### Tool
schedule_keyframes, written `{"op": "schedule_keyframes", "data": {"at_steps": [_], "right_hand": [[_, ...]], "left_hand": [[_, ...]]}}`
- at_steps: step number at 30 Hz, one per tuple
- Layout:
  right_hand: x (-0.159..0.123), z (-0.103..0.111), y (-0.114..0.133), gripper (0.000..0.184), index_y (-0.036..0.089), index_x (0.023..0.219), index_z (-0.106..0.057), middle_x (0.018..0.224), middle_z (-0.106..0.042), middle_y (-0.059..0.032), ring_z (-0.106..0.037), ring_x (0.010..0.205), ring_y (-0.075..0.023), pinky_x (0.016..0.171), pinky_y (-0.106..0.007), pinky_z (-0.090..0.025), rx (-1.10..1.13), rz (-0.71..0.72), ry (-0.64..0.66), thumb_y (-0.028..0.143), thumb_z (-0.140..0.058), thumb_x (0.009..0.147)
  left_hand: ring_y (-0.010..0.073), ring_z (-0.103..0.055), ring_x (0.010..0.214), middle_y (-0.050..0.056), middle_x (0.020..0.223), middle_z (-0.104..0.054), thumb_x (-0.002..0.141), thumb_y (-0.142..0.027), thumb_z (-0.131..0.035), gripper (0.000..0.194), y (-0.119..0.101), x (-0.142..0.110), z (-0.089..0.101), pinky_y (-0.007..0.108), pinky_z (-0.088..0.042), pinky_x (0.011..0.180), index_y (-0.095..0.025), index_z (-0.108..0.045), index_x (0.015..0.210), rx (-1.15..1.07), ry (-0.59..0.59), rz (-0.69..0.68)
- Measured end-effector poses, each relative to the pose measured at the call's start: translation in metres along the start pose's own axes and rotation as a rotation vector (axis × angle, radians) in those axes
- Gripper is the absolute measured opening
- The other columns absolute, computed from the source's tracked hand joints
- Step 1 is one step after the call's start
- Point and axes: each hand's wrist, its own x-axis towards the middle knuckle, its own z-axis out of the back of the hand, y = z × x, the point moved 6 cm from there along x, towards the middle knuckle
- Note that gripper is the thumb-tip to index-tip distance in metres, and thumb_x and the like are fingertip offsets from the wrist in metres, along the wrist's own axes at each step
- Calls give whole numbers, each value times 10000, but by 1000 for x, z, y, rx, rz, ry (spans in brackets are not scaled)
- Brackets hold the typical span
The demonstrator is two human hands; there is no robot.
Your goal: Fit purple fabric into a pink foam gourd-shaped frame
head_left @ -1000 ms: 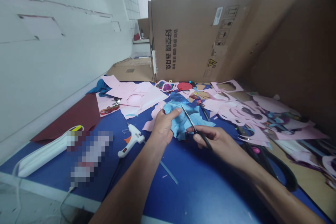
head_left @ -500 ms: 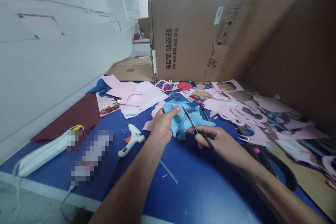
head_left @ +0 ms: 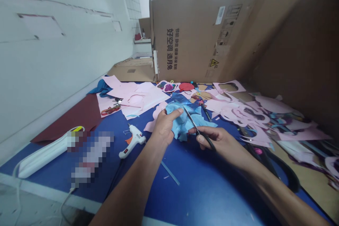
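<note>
While the left hand (head_left: 162, 127) grasps a crumpled light-blue sheet (head_left: 186, 123), the right hand (head_left: 214, 143) holds a pair of small black-handled scissors (head_left: 192, 122) with the blades directed up and toward the sheet. The left thumb (head_left: 176, 112) extends across the top of the sheet and presses on it; the other left fingers sit behind the sheet and are largely hidden. The right fingers (head_left: 205, 132) are curled together and pinch the scissors at the handle. The blade tip lies at the sheet's edge, just beyond the left thumb. Whether the blades are open or closed cannot be determined.

The sheet is held just above the blue surface of the tabletop (head_left: 201, 187), between both sets of fingers. Left of the left fingers lies a white hot glue gun (head_left: 134, 143) with an orange part near its nozzle. Below the fingers lies a thin blue strip (head_left: 169, 173). Beyond the fingers, pink sheets with cut-out openings (head_left: 143, 99) are spread across the tabletop. Right of the right fingers, a large pair of black-handled scissors (head_left: 277, 169) lies partly beneath the right forearm. A cardboard box panel (head_left: 190, 31) stands upright beyond the scattered sheets.
</note>
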Motion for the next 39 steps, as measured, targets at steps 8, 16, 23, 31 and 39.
{"op": "schedule_keyframes", "data": {"at_steps": [8, 16, 23, 31, 39], "right_hand": [[2, -1, -5, 656, 165, 1190, -836, 746, -529, 3, -448, 714, -164, 664, -300, -377, 17, 15, 9, 759, -737, 928], [2, -1, -4, 726, 159, 1162, -842, 731, -550, -3, -468, 711, -171, 658, -301, -393, -2, -11, -16, 817, -744, 872], [1, 0, 0, 711, 186, 1146, -851, 748, -579, -17, -495, 726, -187, 667, -312, -422, -26, -21, 10, 828, -748, 857], [-1, 0, 2, 669, 170, 1170, -845, 753, -558, -12, -481, 729, -179, 679, -312, -410, 5, -6, 32, 773, -752, 896], [-1, 0, 0, 617, 160, 1183, -837, 765, -556, -9, -479, 736, -173, 683, -309, -389, 23, 2, 40, 717, -753, 932]], "left_hand": [[207, -713, 690, 27, 798, -771, 536, -284, -1024, 425, 1, 1, 1, 382, -608, 779, -178, -744, 837, 7, -3, 5], [194, -698, 707, 27, 834, -777, 536, -300, -1032, 481, 1, 2, 3, 358, -587, 772, -170, -755, 907, -4, -15, -10], [185, -675, 684, 15, 785, -746, 528, -279, -1020, 443, -1, 2, 2, 350, -567, 746, -177, -715, 832, 13, -3, -2], [177, -665, 667, 13, 764, -742, 511, -273, -1005, 437, -2, 1, 1, 344, -576, 710, -177, -712, 821, 24, 3, 18], [171, -649, 648, 14, 733, -728, 521, -284, -1003, 417, -4, 0, 0, 340, -570, 719, -179, -707, 794, 40, 23, 13]]}}
